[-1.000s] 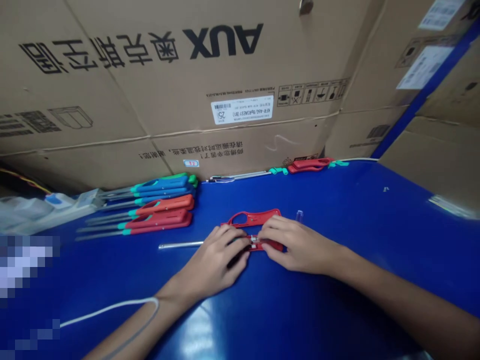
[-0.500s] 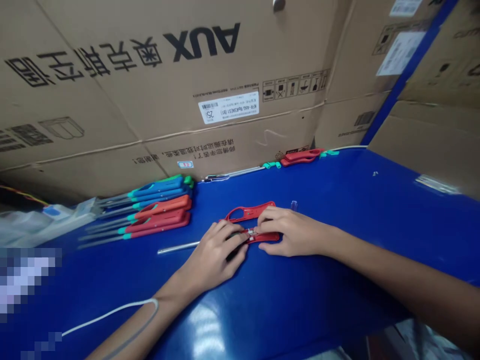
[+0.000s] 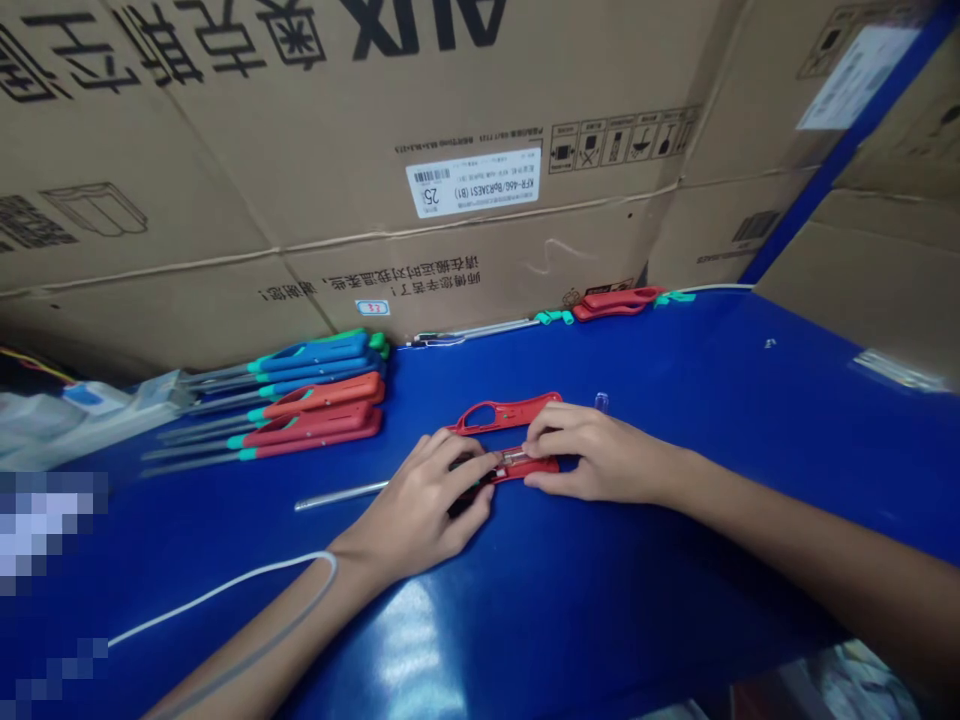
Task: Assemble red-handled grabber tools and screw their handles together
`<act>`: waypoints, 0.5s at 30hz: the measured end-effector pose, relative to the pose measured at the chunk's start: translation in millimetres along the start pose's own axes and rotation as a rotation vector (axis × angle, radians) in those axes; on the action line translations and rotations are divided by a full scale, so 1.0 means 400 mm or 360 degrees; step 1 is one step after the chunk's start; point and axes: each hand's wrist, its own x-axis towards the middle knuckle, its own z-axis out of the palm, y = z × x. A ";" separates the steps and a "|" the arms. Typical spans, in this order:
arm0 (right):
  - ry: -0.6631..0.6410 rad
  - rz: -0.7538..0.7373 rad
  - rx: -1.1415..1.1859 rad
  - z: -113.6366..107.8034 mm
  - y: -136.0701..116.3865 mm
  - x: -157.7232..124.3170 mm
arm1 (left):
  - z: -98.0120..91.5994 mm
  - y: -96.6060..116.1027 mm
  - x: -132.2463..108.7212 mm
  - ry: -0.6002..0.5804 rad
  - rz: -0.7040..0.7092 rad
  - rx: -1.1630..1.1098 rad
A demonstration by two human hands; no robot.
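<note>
On the blue table lies an opened gas lighter, its red half shell [image 3: 517, 466] holding a clear insert. My left hand [image 3: 435, 495] is wrapped round the front of this half, where the metal tube [image 3: 337, 495] sticks out to the left. The fingers of my right hand [image 3: 581, 450] close on the rear end of the same half, thumb on the near side. Just beyond my hands rests the other red half shell [image 3: 510, 412], loose and face up. Part of the inside is hidden under my fingers. A small clear piece [image 3: 601, 402] stands behind my right hand.
Several assembled lighters [image 3: 315, 400] in blue, orange and red are stacked at the left. By the cardboard wall [image 3: 337, 200] lie metal tubes [image 3: 495, 328], green tips [image 3: 553, 317] and red shells [image 3: 616, 302]. A power strip [image 3: 150, 400] sits far left. A white cord [image 3: 225, 580] crosses my left forearm.
The view has tilted down slightly. My right fingers have drawn back a little toward the rear of the shell, and the clear insert now shows between my hands.
</note>
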 end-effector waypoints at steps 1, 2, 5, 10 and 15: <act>-0.0001 -0.0015 -0.0006 0.002 0.001 0.000 | 0.000 0.000 -0.002 -0.0005 -0.0002 0.0001; -0.0005 -0.0031 -0.0012 0.003 0.002 0.001 | -0.001 -0.001 -0.004 -0.0010 0.0002 0.0014; -0.0046 -0.0061 -0.0044 -0.005 0.000 0.003 | -0.008 0.002 -0.008 -0.0013 0.0047 0.0139; 0.0077 -0.0070 -0.0097 -0.036 -0.002 0.006 | -0.050 0.005 -0.011 0.0022 0.0100 0.0426; 0.0215 0.0136 -0.0381 -0.057 0.028 0.004 | -0.109 -0.013 -0.013 -0.0125 0.0087 0.0553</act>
